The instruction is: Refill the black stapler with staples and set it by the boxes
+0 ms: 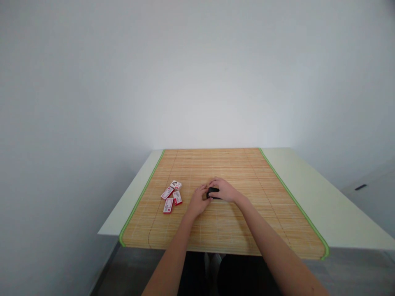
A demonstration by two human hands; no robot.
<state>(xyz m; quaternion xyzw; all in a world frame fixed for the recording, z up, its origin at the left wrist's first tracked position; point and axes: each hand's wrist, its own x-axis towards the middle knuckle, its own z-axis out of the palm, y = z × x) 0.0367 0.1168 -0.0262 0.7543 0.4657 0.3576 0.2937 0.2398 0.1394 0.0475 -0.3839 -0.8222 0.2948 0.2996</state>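
A small black stapler [213, 190] lies low over the bamboo mat, mostly covered by my fingers. My right hand [226, 190] is closed around it from the right, fingers over the far side and thumb along the near side. At its left end, my left hand [198, 201] curves its fingers and thumb about the tip. Exactly where the left fingertips press is hard to make out. To the left of my hands lie several small red-and-white boxes, among them a front box [168, 205], a middle box [177, 197], a left box [167, 193] and a back box [175, 185].
The bamboo mat [247, 172] with green edging covers the middle of a white table [311, 197]. A plain wall [216, 82] stands right behind the table's far edge. My legs are below the near edge.
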